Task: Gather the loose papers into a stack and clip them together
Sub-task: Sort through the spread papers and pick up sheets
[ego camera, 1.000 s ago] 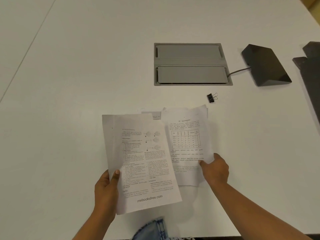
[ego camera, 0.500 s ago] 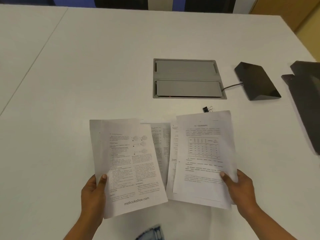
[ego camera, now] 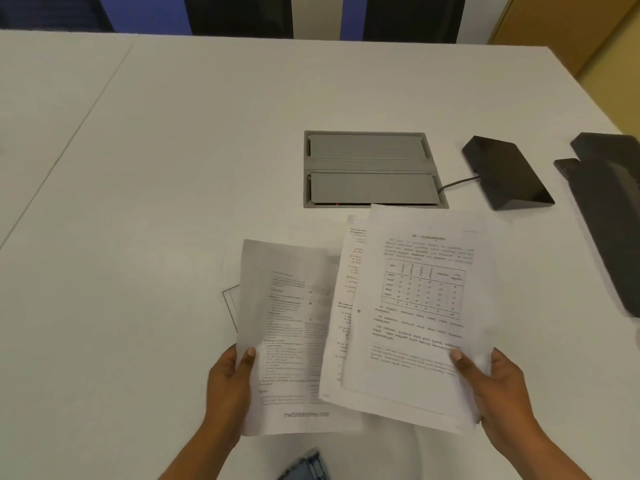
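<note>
My left hand (ego camera: 230,386) grips the lower left edge of a printed sheet (ego camera: 284,341) with two text columns, lifted off the white table (ego camera: 156,202). My right hand (ego camera: 495,386) holds the lower right corner of a small bundle of sheets (ego camera: 415,317); its top page shows a table of figures. The bundle overlaps the right side of the left sheet. One more sheet (ego camera: 231,303) lies on the table, peeking out behind the left sheet. The black binder clip is hidden behind the raised bundle.
A grey cable hatch (ego camera: 370,168) is set into the table beyond the papers. A black wedge-shaped device (ego camera: 505,173) with a cable sits to its right, and another dark device (ego camera: 609,209) lies at the right edge. Dark chairs stand past the far table edge.
My right hand has lifted its bundle off the table and brought it over the left sheet's right side. The bundle now covers the binder clip. The camera has tilted up.
</note>
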